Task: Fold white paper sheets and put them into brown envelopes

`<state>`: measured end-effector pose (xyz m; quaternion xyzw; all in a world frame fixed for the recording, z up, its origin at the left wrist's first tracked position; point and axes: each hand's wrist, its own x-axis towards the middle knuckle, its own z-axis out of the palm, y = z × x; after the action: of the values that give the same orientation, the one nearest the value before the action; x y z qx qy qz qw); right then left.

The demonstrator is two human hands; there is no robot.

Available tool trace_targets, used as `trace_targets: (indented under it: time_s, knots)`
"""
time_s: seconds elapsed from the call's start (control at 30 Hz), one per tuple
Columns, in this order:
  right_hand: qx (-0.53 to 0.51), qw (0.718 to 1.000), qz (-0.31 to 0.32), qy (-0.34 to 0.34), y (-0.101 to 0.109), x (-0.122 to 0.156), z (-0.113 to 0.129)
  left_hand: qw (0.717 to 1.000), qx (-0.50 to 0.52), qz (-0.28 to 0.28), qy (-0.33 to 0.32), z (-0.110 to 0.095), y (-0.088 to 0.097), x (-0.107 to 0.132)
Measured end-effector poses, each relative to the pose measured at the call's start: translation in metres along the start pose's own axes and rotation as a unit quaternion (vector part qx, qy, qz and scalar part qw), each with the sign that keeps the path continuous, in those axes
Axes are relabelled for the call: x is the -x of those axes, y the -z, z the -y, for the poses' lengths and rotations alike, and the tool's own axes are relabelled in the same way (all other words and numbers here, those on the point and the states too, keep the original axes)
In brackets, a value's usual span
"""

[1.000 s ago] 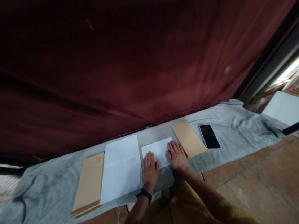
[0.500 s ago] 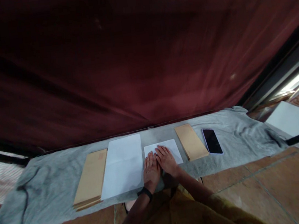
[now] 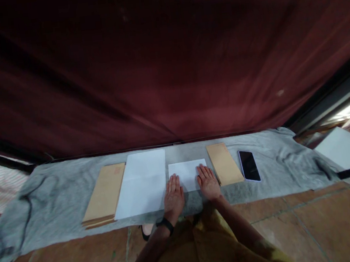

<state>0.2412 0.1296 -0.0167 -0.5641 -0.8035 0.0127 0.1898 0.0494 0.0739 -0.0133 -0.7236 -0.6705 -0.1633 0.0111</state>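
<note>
A small folded white paper lies on a grey cloth spread on the floor. My left hand rests flat on the paper's near left corner, fingers stretched out. My right hand lies flat on its near right corner, fingers likewise extended. A black band circles my left wrist. Neither hand holds anything.
Left of the paper lie a larger white sheet and a stack of brown envelopes. To the right are one brown envelope and a dark phone. A dark red curtain hangs behind. Another white sheet sits far right on the tiled floor.
Half a second ago my hands were together at the middle of the folded paper; now they have spread apart to its two near corners. The camera view shifted slightly.
</note>
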Motion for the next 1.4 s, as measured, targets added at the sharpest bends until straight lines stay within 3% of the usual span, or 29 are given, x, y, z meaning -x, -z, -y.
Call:
trace_targets:
  time_s: [0.3, 0.43, 0.57, 0.87, 1.03, 1.23, 1.4]
  knots:
    - [-0.012, 1.000, -0.018, -0.008, -0.003, 0.012, -0.009, 0.997, -0.035, -0.001, 0.068, -0.004, 0.012, 0.030]
    - [-0.020, 0.999, -0.031, -0.002, -0.004, 0.014, -0.012, 0.999, -0.021, 0.001, 0.025, -0.015, 0.016, 0.032]
    - [-0.023, 0.999, -0.039, 0.002, -0.007, 0.014, -0.013, 0.999, 0.007, 0.010, -0.032, -0.029, 0.009, 0.020]
    - [-0.003, 1.000, -0.026, 0.009, -0.006, 0.014, -0.016, 0.999, 0.033, -0.021, -0.003, -0.025, -0.010, -0.043]
    - [-0.002, 1.000, -0.004, 0.025, -0.001, -0.007, -0.002, 1.000, 0.023, -0.017, -0.001, -0.021, -0.017, -0.042]
    - [-0.047, 0.996, 0.020, 0.075, -0.012, -0.036, 0.030, 1.000, 0.004, 0.027, 0.001, -0.015, -0.013, -0.046]
    - [-0.006, 0.998, -0.010, 0.064, -0.018, -0.028, 0.017, 1.000, -0.002, 0.005, 0.015, -0.009, -0.015, -0.043]
